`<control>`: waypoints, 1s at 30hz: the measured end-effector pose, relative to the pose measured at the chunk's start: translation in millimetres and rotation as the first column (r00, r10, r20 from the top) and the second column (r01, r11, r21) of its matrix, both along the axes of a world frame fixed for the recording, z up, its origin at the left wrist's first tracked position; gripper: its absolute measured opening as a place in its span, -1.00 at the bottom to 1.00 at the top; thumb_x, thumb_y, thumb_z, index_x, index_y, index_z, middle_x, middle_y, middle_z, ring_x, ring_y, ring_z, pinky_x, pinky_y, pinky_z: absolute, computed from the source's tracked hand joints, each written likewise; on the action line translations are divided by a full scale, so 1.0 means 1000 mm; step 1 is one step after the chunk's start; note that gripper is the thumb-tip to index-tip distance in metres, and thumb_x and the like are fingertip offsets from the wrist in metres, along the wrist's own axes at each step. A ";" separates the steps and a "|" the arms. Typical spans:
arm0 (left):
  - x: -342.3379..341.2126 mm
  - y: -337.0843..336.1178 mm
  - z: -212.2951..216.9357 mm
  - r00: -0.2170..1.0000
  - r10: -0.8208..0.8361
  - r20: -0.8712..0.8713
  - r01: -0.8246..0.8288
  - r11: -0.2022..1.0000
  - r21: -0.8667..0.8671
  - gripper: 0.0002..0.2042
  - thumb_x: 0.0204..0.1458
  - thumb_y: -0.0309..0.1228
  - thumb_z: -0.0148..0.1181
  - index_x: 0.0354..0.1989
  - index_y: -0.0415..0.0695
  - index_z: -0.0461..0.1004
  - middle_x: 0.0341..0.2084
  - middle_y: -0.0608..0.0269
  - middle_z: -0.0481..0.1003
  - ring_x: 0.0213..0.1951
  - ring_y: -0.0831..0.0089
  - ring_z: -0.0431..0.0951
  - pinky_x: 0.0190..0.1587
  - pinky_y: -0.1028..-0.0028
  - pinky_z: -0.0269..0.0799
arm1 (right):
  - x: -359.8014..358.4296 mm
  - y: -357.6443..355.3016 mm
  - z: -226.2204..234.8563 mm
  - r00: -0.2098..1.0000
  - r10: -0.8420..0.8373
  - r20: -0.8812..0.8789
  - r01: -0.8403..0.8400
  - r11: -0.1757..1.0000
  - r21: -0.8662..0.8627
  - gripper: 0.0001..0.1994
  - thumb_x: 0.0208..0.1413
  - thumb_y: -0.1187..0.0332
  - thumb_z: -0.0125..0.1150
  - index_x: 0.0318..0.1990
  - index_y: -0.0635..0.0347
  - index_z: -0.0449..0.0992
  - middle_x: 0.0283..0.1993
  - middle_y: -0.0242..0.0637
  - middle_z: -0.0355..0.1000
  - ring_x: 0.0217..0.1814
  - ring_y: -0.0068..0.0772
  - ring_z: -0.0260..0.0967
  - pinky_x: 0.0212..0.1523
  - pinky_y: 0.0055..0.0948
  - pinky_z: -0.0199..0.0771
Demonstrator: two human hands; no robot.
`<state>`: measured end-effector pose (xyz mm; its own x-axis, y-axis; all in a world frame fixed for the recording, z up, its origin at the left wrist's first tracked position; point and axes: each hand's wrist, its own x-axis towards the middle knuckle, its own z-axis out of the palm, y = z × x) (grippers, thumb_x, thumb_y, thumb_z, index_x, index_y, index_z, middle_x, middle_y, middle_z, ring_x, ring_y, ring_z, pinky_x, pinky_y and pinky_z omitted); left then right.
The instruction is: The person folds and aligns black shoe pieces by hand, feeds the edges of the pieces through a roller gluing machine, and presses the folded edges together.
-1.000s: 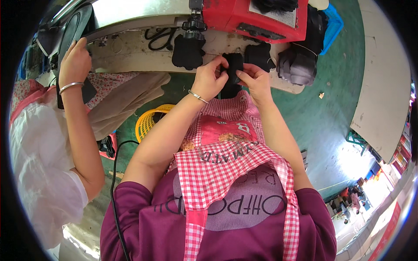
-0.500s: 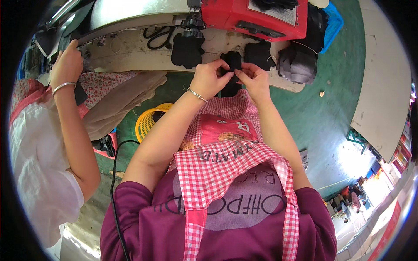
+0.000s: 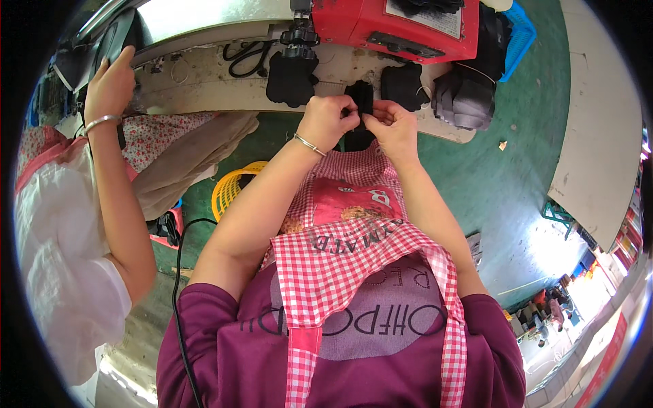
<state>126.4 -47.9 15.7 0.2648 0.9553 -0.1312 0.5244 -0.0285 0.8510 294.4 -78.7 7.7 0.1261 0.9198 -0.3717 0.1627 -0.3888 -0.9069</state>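
Observation:
Near the table's front edge, a soft black fabric piece, sock-like [image 3: 359, 97], is pinched between my two hands. My left hand [image 3: 328, 121], a metal bangle on its wrist, grips its left side with thumb and curled fingers. On the other side, my right hand [image 3: 396, 130] holds it with thumb and fingertips. The fingers partly cover the fabric, so its full shape is hidden. Flat on the table lie a black fabric stack [image 3: 291, 79] to the left and another black stack [image 3: 403, 87] to the right.
A red machine [image 3: 401, 27] stands just beyond my hands. Right of it are a banded black bundle [image 3: 466, 98] and a blue basket [image 3: 521, 41]. A yellow basket [image 3: 228, 190] sits below the table. At left, a co-worker's hand [image 3: 110, 85] touches a dark flat piece.
My fingers have shifted slightly on the black fabric, the right-hand fingers curling in more. The co-worker's hand has moved up and to the right along the dark piece.

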 end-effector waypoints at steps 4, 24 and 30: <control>-0.003 0.002 0.002 0.998 0.036 0.051 -0.031 0.994 -0.104 -0.87 -0.10 -0.45 0.31 -0.38 -0.24 0.60 -0.66 0.16 0.54 -0.61 0.51 0.54 -0.49 0.48 0.46 | 0.001 0.000 0.004 0.960 -0.094 -0.265 0.076 0.994 -0.079 -0.68 -0.04 0.49 0.34 -0.10 0.40 0.52 -0.24 -0.26 0.56 -0.21 -0.46 0.52 -0.16 -0.50 0.51; -0.077 0.027 0.031 0.948 0.314 0.049 -0.317 0.946 0.072 -0.48 -0.08 -0.43 0.18 0.10 -0.30 0.22 -0.38 -0.12 0.56 -0.44 0.11 0.57 -0.32 0.27 0.49 | 0.033 0.030 0.046 0.687 -0.239 -0.686 0.289 0.956 -0.043 -0.74 0.13 0.54 -0.04 -0.01 0.18 0.40 -0.02 -0.34 0.44 -0.02 -0.47 0.42 -0.08 -0.50 0.42; -0.084 0.030 0.023 0.904 0.271 -0.330 -0.131 0.912 0.390 -0.48 -0.06 -0.43 0.20 0.12 -0.31 0.27 -0.29 -0.12 0.54 -0.32 -0.03 0.54 -0.27 0.22 0.49 | 0.004 0.046 0.065 0.910 0.394 0.132 -0.414 0.884 0.217 -0.66 0.08 0.50 0.12 0.05 0.25 0.38 0.02 -0.18 0.48 0.10 -0.23 0.45 0.03 -0.35 0.42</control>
